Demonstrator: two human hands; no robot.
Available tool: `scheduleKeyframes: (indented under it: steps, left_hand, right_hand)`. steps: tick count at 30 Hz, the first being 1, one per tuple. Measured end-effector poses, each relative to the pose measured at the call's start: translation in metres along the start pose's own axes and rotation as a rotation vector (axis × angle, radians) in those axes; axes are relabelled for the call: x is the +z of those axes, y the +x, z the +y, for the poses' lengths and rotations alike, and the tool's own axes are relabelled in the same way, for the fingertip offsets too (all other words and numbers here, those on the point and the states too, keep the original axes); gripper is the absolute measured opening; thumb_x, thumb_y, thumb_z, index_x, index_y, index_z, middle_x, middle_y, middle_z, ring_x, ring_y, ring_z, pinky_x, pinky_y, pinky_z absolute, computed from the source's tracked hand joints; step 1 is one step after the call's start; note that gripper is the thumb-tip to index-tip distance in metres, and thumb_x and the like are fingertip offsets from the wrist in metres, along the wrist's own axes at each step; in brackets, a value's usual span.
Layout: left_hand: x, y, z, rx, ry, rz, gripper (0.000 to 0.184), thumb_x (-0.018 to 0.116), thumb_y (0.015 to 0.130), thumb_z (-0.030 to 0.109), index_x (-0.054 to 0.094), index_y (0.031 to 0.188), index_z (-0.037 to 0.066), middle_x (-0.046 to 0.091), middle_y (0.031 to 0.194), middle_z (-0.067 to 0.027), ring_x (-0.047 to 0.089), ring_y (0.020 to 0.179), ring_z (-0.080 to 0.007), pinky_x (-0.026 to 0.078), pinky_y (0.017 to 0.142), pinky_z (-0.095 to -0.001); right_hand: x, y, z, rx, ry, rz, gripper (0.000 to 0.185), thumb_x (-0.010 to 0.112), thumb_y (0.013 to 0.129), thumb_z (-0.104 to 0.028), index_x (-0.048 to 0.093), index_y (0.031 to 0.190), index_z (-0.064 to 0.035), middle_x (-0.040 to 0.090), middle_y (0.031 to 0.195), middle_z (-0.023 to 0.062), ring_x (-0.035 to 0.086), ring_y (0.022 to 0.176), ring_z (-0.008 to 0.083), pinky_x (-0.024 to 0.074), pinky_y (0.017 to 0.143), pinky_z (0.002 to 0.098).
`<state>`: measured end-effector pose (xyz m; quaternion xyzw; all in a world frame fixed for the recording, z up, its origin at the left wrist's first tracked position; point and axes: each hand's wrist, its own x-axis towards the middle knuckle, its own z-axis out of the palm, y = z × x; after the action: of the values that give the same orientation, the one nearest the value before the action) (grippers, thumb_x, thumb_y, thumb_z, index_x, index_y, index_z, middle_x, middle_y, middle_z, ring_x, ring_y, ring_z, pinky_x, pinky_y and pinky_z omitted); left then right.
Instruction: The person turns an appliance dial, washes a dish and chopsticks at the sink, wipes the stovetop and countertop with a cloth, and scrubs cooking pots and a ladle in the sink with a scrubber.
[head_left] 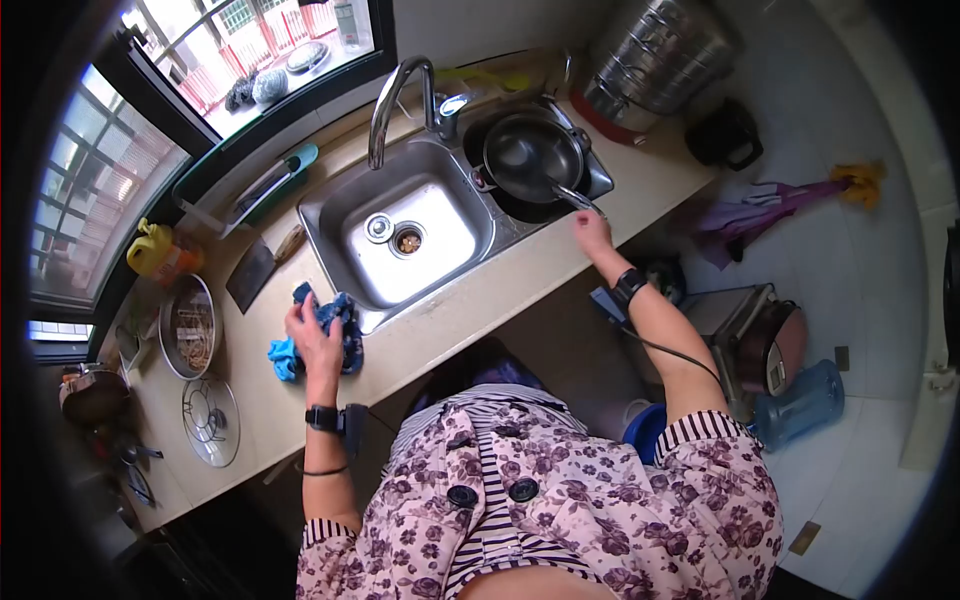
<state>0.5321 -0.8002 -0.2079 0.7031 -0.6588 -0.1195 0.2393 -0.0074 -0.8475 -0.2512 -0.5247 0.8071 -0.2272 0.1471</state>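
The left hand (pixel 316 338) is palm down over a crumpled dark blue cloth (pixel 352 340), fingers bent and slightly spread; how firmly they pinch it is hidden beneath them. The cloth lies on the counter (pixel 440 335), just beside the sink's near left corner, with a bright blue cloth (pixel 284 360) at its outer side. Whether the two are one piece is hard to tell.

The right hand (pixel 592 232) is loosely curled over the counter's front edge, right at a metal handle (pixel 577 196) that slants out of the dark pan (pixel 534 157). Whether the fingers close on the handle or only touch it cannot be told. The pan fills most of the right basin, hiding its floor; its own inside is too dark to read.

The left basin (pixel 450 215) is in full view, a strainer (pixel 379 228) beside its drain. The faucet (pixel 378 130) arches over its back rim. Along the front, a narrow strip of counter gives room between sink and edge. A cleaver (pixel 252 275) lies near the sink's left rim, and a glass lid (pixel 210 422) rests farther left, well apart from the cloth. The stacked steamer (pixel 660 60) fades into the dark border at the top.
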Motion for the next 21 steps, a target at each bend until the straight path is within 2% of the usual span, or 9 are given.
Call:
scheduleKeyframes:
  steps: [3,6,9,10,13,14,17,18,21]
  left_hand:
    - [0.027,0.009,0.048,0.046,-0.125,-0.193,0.070,0.076,0.066,0.015,0.044,0.129,0.006,0.039,0.124,-0.0236,0.040,0.116,-0.0386,0.035,0.099,-0.0430]
    - [0.055,0.020,0.102,0.161,-0.102,-0.271,0.077,0.079,0.065,0.019,0.040,0.131,0.009,0.033,0.134,-0.0255,0.038,0.121,-0.0412,0.035,0.100,-0.0442]
    - [0.091,0.043,0.152,0.208,-0.186,-0.341,0.085,0.082,0.062,0.026,0.039,0.132,0.007,0.031,0.135,-0.0253,0.037,0.122,-0.0413,0.037,0.098,-0.0462]
    - [0.110,0.054,0.163,0.209,-0.178,-0.353,0.087,0.082,0.061,0.028,0.038,0.133,0.006,0.031,0.136,-0.0248,0.037,0.122,-0.0412,0.036,0.098,-0.0465]
    - [0.156,0.081,0.203,0.209,-0.096,-0.366,0.095,0.084,0.057,0.032,0.036,0.134,0.004,0.029,0.138,-0.0232,0.034,0.125,-0.0402,0.035,0.099,-0.0482]
    - [0.170,0.090,0.216,0.207,-0.092,-0.370,0.098,0.085,0.056,0.032,0.035,0.135,0.004,0.029,0.139,-0.0231,0.032,0.127,-0.0391,0.034,0.099,-0.0506]
    - [0.203,0.116,0.249,0.182,0.028,-0.461,0.105,0.085,0.055,0.031,0.028,0.139,0.007,0.024,0.143,-0.0229,0.024,0.133,-0.0393,0.030,0.100,-0.0550]
    - [0.213,0.123,0.255,0.173,0.020,-0.486,0.107,0.086,0.054,0.029,0.025,0.139,0.007,0.023,0.144,-0.0226,0.020,0.135,-0.0391,0.030,0.100,-0.0562]
    - [0.236,0.130,0.266,0.190,0.002,-0.473,0.113,0.087,0.050,0.021,0.021,0.140,0.005,0.024,0.143,-0.0216,0.020,0.135,-0.0392,0.030,0.100,-0.0583]
  right_hand:
    - [-0.013,0.042,0.031,0.174,0.145,-0.054,0.032,0.062,0.080,-0.017,0.059,0.108,-0.0023,0.065,0.092,0.0114,0.064,0.075,0.0232,0.0522,0.067,0.0321]
    - [-0.044,0.070,0.016,0.450,0.663,-0.125,0.035,0.059,0.080,-0.013,0.056,0.111,0.0011,0.064,0.084,0.0115,0.062,0.078,0.0256,0.0513,0.070,0.0361]
    - [-0.046,0.118,0.040,0.501,0.921,-0.198,0.037,0.058,0.084,-0.016,0.053,0.114,0.0034,0.062,0.094,0.0129,0.060,0.085,0.0260,0.0508,0.075,0.0372]
    - [-0.046,0.135,0.049,0.554,0.967,-0.280,0.046,0.058,0.086,-0.022,0.046,0.123,0.0031,0.053,0.116,0.0181,0.054,0.101,0.0278,0.0471,0.085,0.0391]
    - [-0.033,0.172,0.073,0.681,1.190,-0.406,0.058,0.059,0.087,-0.027,0.035,0.131,0.0021,0.039,0.132,0.0206,0.044,0.116,0.0307,0.0410,0.095,0.0418]
    - [-0.029,0.181,0.078,0.688,1.209,-0.458,0.067,0.058,0.088,-0.031,0.025,0.137,0.0001,0.028,0.140,0.0203,0.034,0.125,0.0336,0.0349,0.101,0.0445]
    - [-0.015,0.202,0.077,0.790,1.170,-0.423,0.066,0.058,0.088,-0.032,0.026,0.136,0.0005,0.034,0.135,0.0180,0.037,0.122,0.0333,0.0338,0.102,0.0432]
    - [-0.011,0.206,0.081,0.795,1.197,-0.414,0.071,0.059,0.087,-0.033,0.021,0.139,-0.0007,0.033,0.137,0.0177,0.035,0.124,0.0337,0.0321,0.103,0.0439]
    - [0.008,0.215,0.082,0.943,1.322,-0.327,0.072,0.058,0.088,-0.033,0.019,0.140,-0.0028,0.030,0.140,0.0149,0.036,0.124,0.0304,0.0320,0.103,0.0416]
